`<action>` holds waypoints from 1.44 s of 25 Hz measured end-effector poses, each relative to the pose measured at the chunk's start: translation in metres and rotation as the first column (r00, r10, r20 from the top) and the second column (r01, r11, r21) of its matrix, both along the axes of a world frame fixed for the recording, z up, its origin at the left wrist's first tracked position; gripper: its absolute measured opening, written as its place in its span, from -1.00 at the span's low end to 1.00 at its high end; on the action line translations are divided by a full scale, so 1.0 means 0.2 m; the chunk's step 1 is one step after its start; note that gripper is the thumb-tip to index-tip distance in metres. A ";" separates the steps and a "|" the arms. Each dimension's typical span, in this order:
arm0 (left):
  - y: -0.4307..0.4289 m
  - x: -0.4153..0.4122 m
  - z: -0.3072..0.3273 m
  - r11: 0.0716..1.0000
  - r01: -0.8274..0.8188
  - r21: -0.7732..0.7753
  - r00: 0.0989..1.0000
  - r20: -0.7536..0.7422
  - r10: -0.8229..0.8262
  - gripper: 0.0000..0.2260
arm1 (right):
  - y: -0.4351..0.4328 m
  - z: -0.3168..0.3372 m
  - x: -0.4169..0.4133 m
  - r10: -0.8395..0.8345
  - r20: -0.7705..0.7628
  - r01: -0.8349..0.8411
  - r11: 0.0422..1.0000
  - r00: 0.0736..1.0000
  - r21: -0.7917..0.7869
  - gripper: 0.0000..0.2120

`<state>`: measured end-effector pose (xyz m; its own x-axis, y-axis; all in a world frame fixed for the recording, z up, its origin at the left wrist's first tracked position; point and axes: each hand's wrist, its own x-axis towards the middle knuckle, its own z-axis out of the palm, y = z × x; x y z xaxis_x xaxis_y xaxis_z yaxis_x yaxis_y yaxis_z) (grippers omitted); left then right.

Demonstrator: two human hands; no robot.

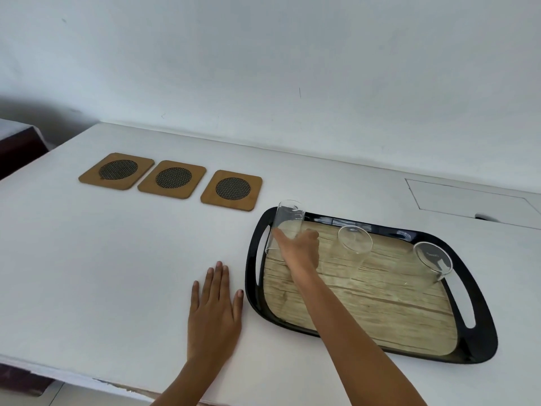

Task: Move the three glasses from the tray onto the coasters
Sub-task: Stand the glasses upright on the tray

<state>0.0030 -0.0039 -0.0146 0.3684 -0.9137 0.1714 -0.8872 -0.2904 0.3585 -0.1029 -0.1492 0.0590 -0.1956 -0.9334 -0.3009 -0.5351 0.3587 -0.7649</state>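
Right hand (298,250) is wrapping its fingers around the leftmost glass (285,227), gripping it at the tray's far left corner; whether the glass base is touching the tray or is just off it cannot be told. Left hand (215,310) is lying flat on the white table (117,273), palm down, fingers spread and holding nothing, just beside the tray's left rim.

Three clear glasses are showing in the head view: the gripped one, a middle glass (352,249) standing on the wood-patterned tray floor, and a right glass (433,262) standing near the tray's right handle. Three square wooden coasters with dark mesh centres are lying in a row on the table, well to the left and beyond the tray: the left coaster (117,170), the middle coaster (172,178) and the right coaster (232,190). All three are bare. One black tray (480,326) with slot handles at both ends is sitting on the table's right half.

Open table surface is stretching between the tray's left rim and the coasters, and more lies in front of the coasters toward the near table edge. The right forearm is reaching diagonally across the tray from the lower right, passing near the middle glass without touching it.
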 end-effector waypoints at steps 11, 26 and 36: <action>0.00 0.00 0.00 1.000 0.014 -0.005 1.000 0.000 -0.014 -0.31 | 0.09 0.14 -0.10 -0.237 0.933 -0.027 0.967 0.272 0.253 -0.72; 0.00 0.00 0.01 1.000 0.007 -0.012 1.000 -0.020 -0.007 -0.38 | 0.15 -0.09 -0.11 0.178 0.045 -0.119 0.802 0.983 -0.585 -0.30; 0.00 0.00 0.01 1.000 0.008 -0.013 1.000 -0.007 -0.008 -0.38 | 0.15 -0.21 -0.12 0.174 -0.031 -0.159 0.793 0.984 -0.588 -0.27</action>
<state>0.0031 -0.0034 -0.0135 0.3622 -0.9144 0.1807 -0.8868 -0.2784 0.3689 -0.1269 -0.1187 0.0174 -0.0208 -0.9500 0.3114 -0.5240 -0.2549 -0.8127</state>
